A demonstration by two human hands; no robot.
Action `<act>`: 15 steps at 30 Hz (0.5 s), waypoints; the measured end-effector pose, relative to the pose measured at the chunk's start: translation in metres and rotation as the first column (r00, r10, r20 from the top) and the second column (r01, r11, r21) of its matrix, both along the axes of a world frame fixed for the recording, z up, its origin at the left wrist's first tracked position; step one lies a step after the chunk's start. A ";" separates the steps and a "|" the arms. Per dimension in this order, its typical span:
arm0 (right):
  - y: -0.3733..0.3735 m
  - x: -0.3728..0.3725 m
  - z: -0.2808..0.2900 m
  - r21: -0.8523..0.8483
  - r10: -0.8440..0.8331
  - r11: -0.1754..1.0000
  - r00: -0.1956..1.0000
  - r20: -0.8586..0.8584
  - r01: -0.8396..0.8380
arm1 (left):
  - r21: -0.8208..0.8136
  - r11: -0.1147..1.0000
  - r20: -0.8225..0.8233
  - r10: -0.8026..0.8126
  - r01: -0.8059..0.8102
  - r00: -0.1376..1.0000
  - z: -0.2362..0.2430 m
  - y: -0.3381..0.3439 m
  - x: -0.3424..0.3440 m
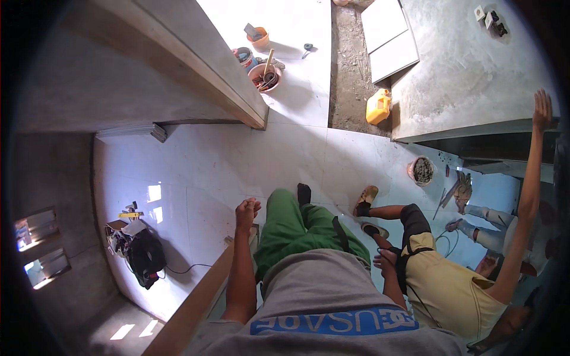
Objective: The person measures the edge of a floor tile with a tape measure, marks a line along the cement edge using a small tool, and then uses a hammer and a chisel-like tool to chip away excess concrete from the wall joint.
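My left hand is raised beside my green trousers, its fingers curled in with nothing showing in them. Under that forearm runs a long wooden edge. My right hand hangs by my right thigh with closed fingers; whatever they may grip is too small to make out. Close to it is a co-worker in a yellow shirt, wearing a dark strap. That person's raised arm reaches the wall on the right with a flat hand.
White tiles cover the floor. A mortar bucket stands at right, a yellow jerrycan ahead. Tool buckets stand beyond the wall's corner. A black bag lies at left with a trailing cord. Another person sits far right.
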State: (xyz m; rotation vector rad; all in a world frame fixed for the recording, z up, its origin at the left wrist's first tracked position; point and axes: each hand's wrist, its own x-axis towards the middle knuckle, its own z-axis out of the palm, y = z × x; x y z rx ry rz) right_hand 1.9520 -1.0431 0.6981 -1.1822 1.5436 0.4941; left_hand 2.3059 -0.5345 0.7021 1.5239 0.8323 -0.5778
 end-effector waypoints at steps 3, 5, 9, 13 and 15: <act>0.001 0.035 0.000 -0.018 -0.280 0.959 0.956 0.089 0.283 | -0.024 0.994 -0.006 -0.111 0.111 0.994 -0.024 -0.013 0.031; 0.005 0.040 -0.010 0.013 -0.490 0.871 0.866 0.095 0.492 | 0.026 0.977 -0.065 -0.209 0.211 0.976 -0.040 -0.021 0.048; 0.033 0.063 -0.014 -0.021 -0.696 0.718 0.718 0.017 0.696 | 0.279 0.767 0.020 -0.606 0.578 0.795 -0.092 0.010 0.070; 0.042 0.089 0.019 -0.116 -0.703 0.711 0.707 -0.077 0.694 | -0.022 0.781 -0.135 -0.621 0.624 0.773 -0.120 -0.025 0.137; 0.056 0.132 0.028 -0.093 -0.592 0.805 0.781 -0.199 0.586 | 0.024 0.734 -0.282 -0.646 0.679 0.709 -0.105 -0.029 0.188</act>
